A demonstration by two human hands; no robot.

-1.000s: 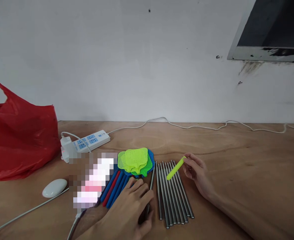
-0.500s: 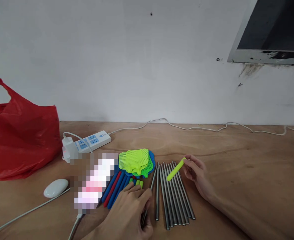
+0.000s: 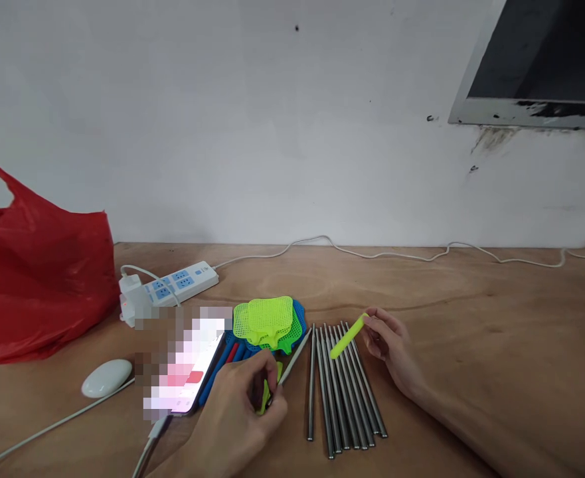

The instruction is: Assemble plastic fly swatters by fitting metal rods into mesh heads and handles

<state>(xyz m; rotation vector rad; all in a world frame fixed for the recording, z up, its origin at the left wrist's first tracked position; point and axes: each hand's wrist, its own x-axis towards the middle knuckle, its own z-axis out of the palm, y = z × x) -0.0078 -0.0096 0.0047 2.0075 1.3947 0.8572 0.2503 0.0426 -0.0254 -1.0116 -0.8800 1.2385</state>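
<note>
My left hand (image 3: 245,408) pinches one slim metal rod (image 3: 295,357), its far end slanting up and right toward the mesh heads. Between finger and thumb of my right hand (image 3: 389,345) is a yellow-green handle sleeve (image 3: 346,337), held tilted above a row of metal rods (image 3: 344,398). Yellow fly-swatter heads (image 3: 269,315) lie stacked on green and blue ones. Blue and red handle sleeves (image 3: 215,375) lie left of my left hand, which partly hides them. Yellow-green sleeves show partly behind its fingers.
A lit phone (image 3: 192,372), partly pixelated, lies at left with a cable plugged in. Behind it is a white power strip (image 3: 187,282). A white mouse-shaped object (image 3: 107,378) and a red plastic bag (image 3: 43,279) are farther left. A thin cord (image 3: 362,255) runs along the wall.
My left hand has lifted and turned, drawing a metal rod from the left side of the row toward the left. My right hand keeps the yellow-green sleeve in nearly the same place.
</note>
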